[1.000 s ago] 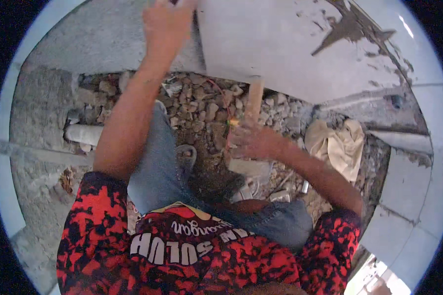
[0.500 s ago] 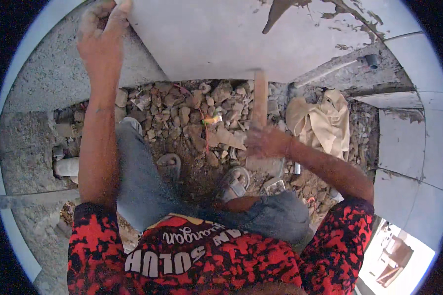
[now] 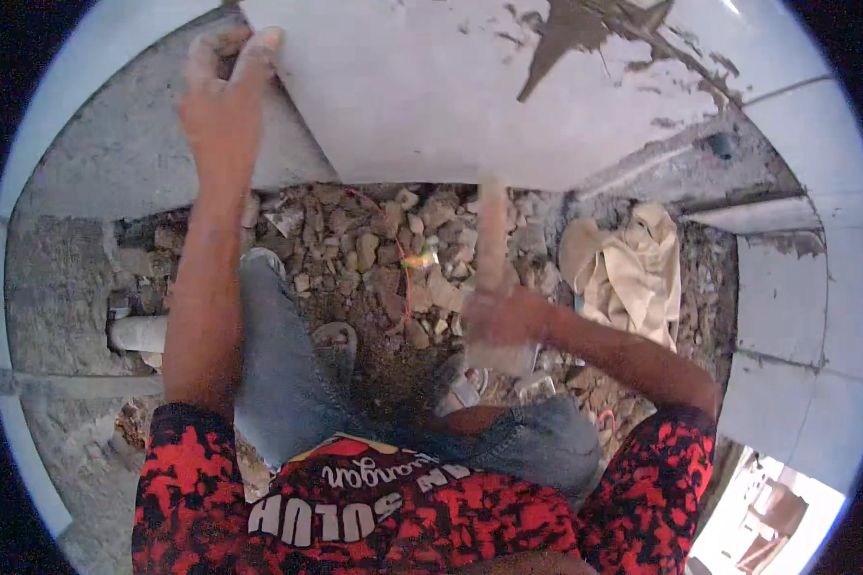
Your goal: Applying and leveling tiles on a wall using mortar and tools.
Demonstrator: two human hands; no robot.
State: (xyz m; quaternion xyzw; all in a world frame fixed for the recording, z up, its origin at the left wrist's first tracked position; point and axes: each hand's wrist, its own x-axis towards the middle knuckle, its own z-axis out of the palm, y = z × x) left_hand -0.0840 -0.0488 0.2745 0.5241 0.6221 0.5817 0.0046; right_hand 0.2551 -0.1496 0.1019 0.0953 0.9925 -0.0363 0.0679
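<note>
A large pale tile (image 3: pixel 403 96) stands upright in front of me, with wet grey mortar (image 3: pixel 575 38) smeared on its upper right. My left hand (image 3: pixel 222 105) is at the tile's left edge, fingers curled and the thumb-side fingertip touching that edge. My right hand (image 3: pixel 508 316) is closed around a narrow wooden bar (image 3: pixel 492 230), blurred by motion. The bar points away from me, its far end close to the tile's lower edge. Below the fist shows a wider, flat pale part (image 3: pixel 503 359); I cannot tell whether it belongs to the bar.
Broken stones and rubble (image 3: pixel 364 249) cover the ground below the tile. A beige cloth (image 3: pixel 633 268) lies to the right. Bare concrete (image 3: pixel 105 134) and a pale pipe stub (image 3: pixel 139 333) are at the left; tiled wall (image 3: pixel 781 287) stands at the right. My sandalled feet are among the rubble.
The view has shifted slightly, so the scene sits lower. My right hand and the wooden bar have drawn back a little from the tile's lower edge. My left hand stays at the tile.
</note>
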